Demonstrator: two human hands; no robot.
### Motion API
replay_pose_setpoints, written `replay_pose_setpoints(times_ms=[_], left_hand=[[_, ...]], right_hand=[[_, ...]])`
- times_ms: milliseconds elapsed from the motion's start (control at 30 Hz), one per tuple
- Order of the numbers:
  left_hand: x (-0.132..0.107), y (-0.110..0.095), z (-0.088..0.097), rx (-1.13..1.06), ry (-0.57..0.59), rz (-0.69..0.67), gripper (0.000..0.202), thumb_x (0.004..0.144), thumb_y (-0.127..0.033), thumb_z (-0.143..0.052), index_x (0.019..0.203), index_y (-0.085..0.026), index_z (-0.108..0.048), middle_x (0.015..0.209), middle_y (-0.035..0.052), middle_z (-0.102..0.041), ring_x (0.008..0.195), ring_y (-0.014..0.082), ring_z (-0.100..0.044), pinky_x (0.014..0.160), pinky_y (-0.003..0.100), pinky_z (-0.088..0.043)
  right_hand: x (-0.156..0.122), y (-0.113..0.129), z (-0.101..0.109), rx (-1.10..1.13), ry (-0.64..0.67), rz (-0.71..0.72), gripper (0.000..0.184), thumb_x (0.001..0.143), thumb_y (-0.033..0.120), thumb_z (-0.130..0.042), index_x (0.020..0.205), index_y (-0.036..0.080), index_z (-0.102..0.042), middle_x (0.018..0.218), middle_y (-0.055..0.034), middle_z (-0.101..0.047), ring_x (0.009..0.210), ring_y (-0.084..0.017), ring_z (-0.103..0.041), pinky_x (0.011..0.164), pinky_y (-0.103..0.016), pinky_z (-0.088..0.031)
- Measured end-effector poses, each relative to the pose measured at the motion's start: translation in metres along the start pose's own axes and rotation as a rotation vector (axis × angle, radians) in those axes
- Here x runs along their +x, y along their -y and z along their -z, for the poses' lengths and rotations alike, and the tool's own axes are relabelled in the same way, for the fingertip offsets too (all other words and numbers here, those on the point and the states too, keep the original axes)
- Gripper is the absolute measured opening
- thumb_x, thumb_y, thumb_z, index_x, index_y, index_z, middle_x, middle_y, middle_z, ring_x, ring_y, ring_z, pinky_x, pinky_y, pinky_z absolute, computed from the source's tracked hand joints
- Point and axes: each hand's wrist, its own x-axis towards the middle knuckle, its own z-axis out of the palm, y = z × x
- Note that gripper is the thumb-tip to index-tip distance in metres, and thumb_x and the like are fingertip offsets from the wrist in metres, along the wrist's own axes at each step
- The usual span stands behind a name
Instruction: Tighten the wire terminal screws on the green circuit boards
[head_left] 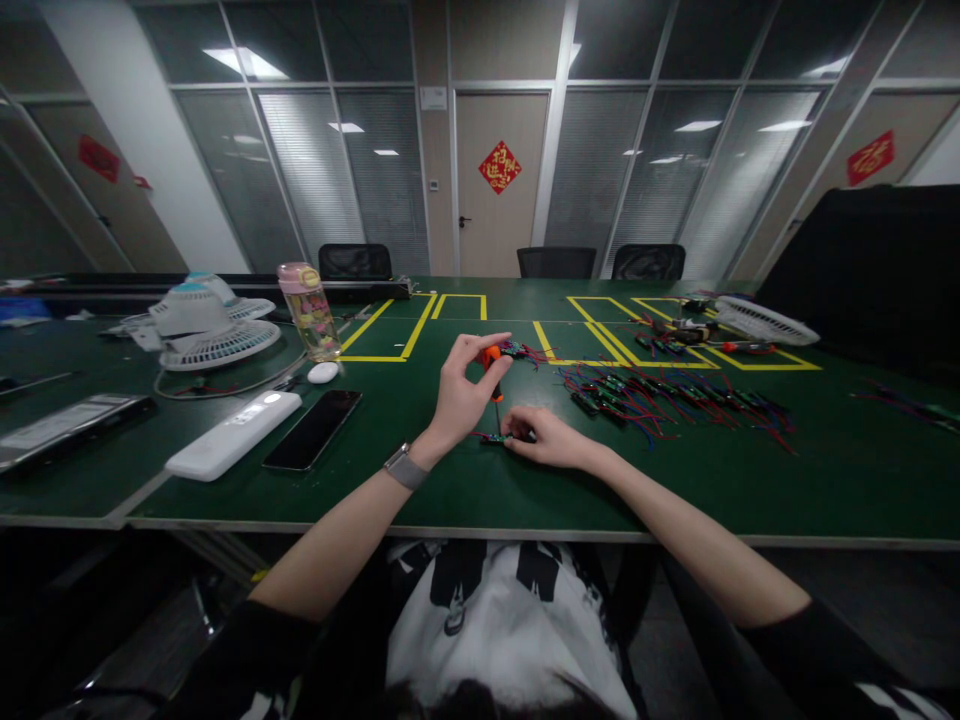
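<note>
My left hand (466, 385) is closed around the orange-and-black handle of a screwdriver (492, 358). The screwdriver stands upright, its thin shaft reaching down to a small green circuit board (493, 439) with wires. My right hand (546, 437) rests on the table with its fingertips pinching the right end of that board. Just behind the screwdriver lies another small circuit board (516, 349) with red and blue wires. To the right of my hands spreads a pile of wired circuit boards (667, 395).
On the left lie a black phone (315, 430), a white power bank (234, 436) and a round white case (323, 372). Behind them stand a drink bottle (311, 315) and white fans (214, 325). Yellow tape marks the green table (420, 485). A large black object (870, 270) stands right.
</note>
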Motion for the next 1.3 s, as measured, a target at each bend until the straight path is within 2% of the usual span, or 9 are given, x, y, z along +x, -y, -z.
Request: replay_pose_setpoints(times_ms=[100,267,367,500,733,933,1133,1200,1300], left_hand=[[0.001,0.0006,0.0011,0.01,0.003,0.002,0.026,0.089,-0.031,-0.055,0.112,-0.025,-0.066,0.104,0.0047,-0.057,0.094,0.0143,-0.056,0.087,0.028,-0.045],[0.0014,0.0028,0.0,-0.183,0.121,0.11,0.037,0.095,-0.024,-0.038,0.129,-0.026,-0.053,0.111,0.0051,-0.064,0.098,0.0153,-0.062,0.089,0.033,-0.047],[0.0006,0.0033,-0.002,-0.155,0.105,0.117,0.035,0.093,-0.028,-0.046,0.127,-0.025,-0.054,0.107,0.0056,-0.065,0.089,0.0143,-0.062,0.084,0.031,-0.049],[0.0006,0.0022,-0.0015,0.02,0.022,0.033,0.028,0.085,-0.031,-0.062,0.112,-0.024,-0.064,0.097,0.0038,-0.06,0.086,0.0138,-0.057,0.081,0.027,-0.047],[0.0013,0.0023,0.0014,-0.074,0.045,0.032,0.033,0.095,-0.023,-0.039,0.121,-0.024,-0.059,0.112,0.0052,-0.062,0.103,0.0149,-0.058,0.094,0.031,-0.044],[0.0008,0.0001,0.0001,0.019,-0.015,0.007,0.023,0.086,-0.029,-0.06,0.106,-0.021,-0.067,0.098,0.0046,-0.059,0.089,0.0138,-0.057,0.082,0.026,-0.047],[0.0008,-0.0002,0.0015,-0.067,0.074,0.004,0.033,0.095,-0.025,-0.04,0.123,-0.026,-0.059,0.12,0.006,-0.059,0.11,0.0157,-0.055,0.098,0.032,-0.042],[0.0002,0.0004,0.001,-0.104,0.086,0.018,0.034,0.095,-0.026,-0.041,0.126,-0.024,-0.056,0.117,0.0067,-0.062,0.106,0.0158,-0.058,0.095,0.032,-0.044],[-0.0002,0.0009,0.0002,-0.026,0.03,-0.003,0.029,0.09,-0.028,-0.054,0.118,-0.023,-0.062,0.103,0.0057,-0.063,0.095,0.0149,-0.059,0.087,0.029,-0.047]], right_hand=[[0.0001,-0.0004,-0.0003,0.005,0.002,-0.002,0.009,0.078,0.017,-0.058,0.087,0.015,-0.058,0.068,0.002,-0.052,0.061,-0.011,-0.048,0.057,-0.022,-0.037],[0.0001,-0.0019,-0.0003,0.002,0.001,0.012,0.01,0.078,0.017,-0.058,0.088,0.015,-0.058,0.069,0.0017,-0.052,0.061,-0.011,-0.048,0.057,-0.022,-0.038],[0.0001,-0.0007,0.0001,-0.004,0.004,0.004,0.01,0.078,0.017,-0.058,0.087,0.015,-0.058,0.069,0.0018,-0.052,0.061,-0.011,-0.048,0.057,-0.022,-0.037],[0.0002,0.0004,0.0002,-0.004,0.003,-0.004,0.009,0.077,0.016,-0.058,0.086,0.015,-0.058,0.068,0.0021,-0.052,0.061,-0.011,-0.048,0.058,-0.022,-0.037],[0.0001,-0.0015,0.0001,0.0,0.002,0.009,0.01,0.078,0.017,-0.058,0.087,0.015,-0.058,0.069,0.002,-0.052,0.061,-0.011,-0.048,0.057,-0.022,-0.037],[0.0004,-0.0007,0.0001,-0.005,0.005,0.004,0.01,0.077,0.017,-0.058,0.087,0.015,-0.058,0.069,0.0018,-0.052,0.061,-0.011,-0.048,0.057,-0.022,-0.037],[0.0007,-0.0014,0.0006,0.001,0.006,0.012,0.01,0.078,0.017,-0.058,0.087,0.015,-0.058,0.069,0.0019,-0.051,0.061,-0.011,-0.048,0.057,-0.022,-0.037],[0.0006,-0.0011,0.0008,0.001,0.005,0.01,0.01,0.078,0.017,-0.058,0.087,0.014,-0.058,0.069,0.0018,-0.051,0.061,-0.011,-0.048,0.057,-0.022,-0.037],[0.0002,-0.001,0.0003,-0.002,0.001,0.011,0.01,0.078,0.016,-0.058,0.087,0.014,-0.058,0.069,0.0017,-0.052,0.061,-0.011,-0.048,0.057,-0.022,-0.037]])
